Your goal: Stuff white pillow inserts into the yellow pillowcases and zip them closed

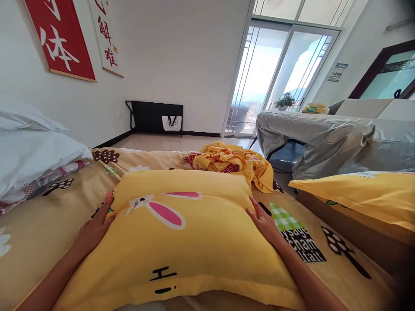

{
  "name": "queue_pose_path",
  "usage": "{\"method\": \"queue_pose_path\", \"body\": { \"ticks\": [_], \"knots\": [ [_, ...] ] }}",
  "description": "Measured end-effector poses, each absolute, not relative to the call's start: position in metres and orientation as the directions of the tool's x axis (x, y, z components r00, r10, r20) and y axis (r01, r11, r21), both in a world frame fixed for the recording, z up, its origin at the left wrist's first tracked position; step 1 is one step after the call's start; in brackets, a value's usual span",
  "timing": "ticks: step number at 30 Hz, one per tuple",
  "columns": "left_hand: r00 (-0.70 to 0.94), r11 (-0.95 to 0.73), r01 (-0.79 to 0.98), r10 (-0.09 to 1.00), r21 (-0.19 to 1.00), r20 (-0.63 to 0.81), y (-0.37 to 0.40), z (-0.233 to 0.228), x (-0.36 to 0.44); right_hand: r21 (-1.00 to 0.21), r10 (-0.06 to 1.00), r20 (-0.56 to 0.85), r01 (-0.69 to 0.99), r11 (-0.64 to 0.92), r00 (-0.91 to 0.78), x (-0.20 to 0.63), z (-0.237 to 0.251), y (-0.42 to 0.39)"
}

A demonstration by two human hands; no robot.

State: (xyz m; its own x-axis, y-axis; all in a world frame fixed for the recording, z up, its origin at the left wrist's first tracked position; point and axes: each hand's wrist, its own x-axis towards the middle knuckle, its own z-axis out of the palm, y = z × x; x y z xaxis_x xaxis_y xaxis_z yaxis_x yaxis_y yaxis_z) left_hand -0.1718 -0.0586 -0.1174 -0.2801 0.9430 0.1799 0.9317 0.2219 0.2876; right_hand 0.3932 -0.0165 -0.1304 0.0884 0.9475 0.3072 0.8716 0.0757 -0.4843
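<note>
A plump yellow pillow (201, 242) with a rabbit print and the word "Hi!" lies in front of me on the bed. My left hand (97, 220) rests against its left side, fingers stretched forward along the fabric. On the opposite side, my right hand (263, 219) touches the pillow's edge with its fingers extended. Neither hand is closed around the cloth; some of the fingertips are hard to make out. Just beyond the pillow lies a crumpled heap of yellow fabric (223, 155) with red plaid parts.
A tan patterned sheet (32, 242) covers the bed. White pillows (39, 151) are stacked at the left. Another yellow pillow (363, 194) sits at the right edge. Behind it stands a table under a silvery cover (317, 129), near a glass sliding door (275, 77).
</note>
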Motion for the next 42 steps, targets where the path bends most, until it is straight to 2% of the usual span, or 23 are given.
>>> {"method": "queue_pose_path", "body": {
  "ticks": [3,5,8,11,14,16,20,26,31,36,42],
  "knots": [
    [-0.313,0.262,0.906,0.943,0.334,0.11,-0.068,-0.108,-0.178,-0.461,0.956,0.254,0.887,-0.016,0.149,0.407,-0.136,-0.03],
    [-0.271,0.209,0.938,0.939,0.275,0.211,-0.075,-0.1,-0.184,-0.394,0.946,0.273,0.917,-0.056,0.176,0.412,-0.131,-0.04],
    [-0.105,0.034,0.986,0.886,0.163,0.451,-0.086,-0.074,-0.169,-0.238,0.876,0.461,0.971,-0.029,0.139,0.399,-0.101,-0.057],
    [0.16,-0.236,0.97,0.804,0.06,0.572,-0.094,-0.032,-0.106,-0.094,0.784,0.618,0.983,0.155,-0.064,0.345,-0.055,-0.074],
    [0.372,-0.435,0.9,0.783,0.01,0.499,-0.096,0.001,-0.017,-0.016,0.744,0.577,0.905,0.425,-0.338,0.269,-0.019,-0.087],
    [0.439,-0.499,0.866,0.77,0.01,0.463,-0.092,0.004,0.029,-0.035,0.733,0.521,0.847,0.53,-0.437,0.228,-0.011,-0.09],
    [0.452,-0.507,0.862,0.775,0.008,0.442,-0.081,-0.027,0.043,-0.111,0.77,0.425,0.817,0.566,-0.476,0.206,-0.029,-0.084],
    [0.364,-0.385,0.92,0.769,-0.073,0.525,-0.08,-0.074,-0.054,-0.087,0.816,0.411,0.873,0.48,-0.408,0.267,-0.056,-0.075],
    [0.257,-0.273,0.961,0.812,-0.049,0.525,-0.097,-0.105,-0.112,-0.043,0.814,0.406,0.881,0.471,-0.416,0.31,-0.077,-0.074],
    [0.178,-0.198,0.98,0.875,-0.002,0.449,-0.116,-0.135,-0.132,-0.045,0.836,0.421,0.912,0.407,-0.352,0.333,-0.1,-0.077],
    [0.126,-0.158,0.986,0.909,0.049,0.398,-0.131,-0.148,-0.151,-0.065,0.855,0.437,0.939,0.338,-0.278,0.355,-0.12,-0.086]
  ]
}}
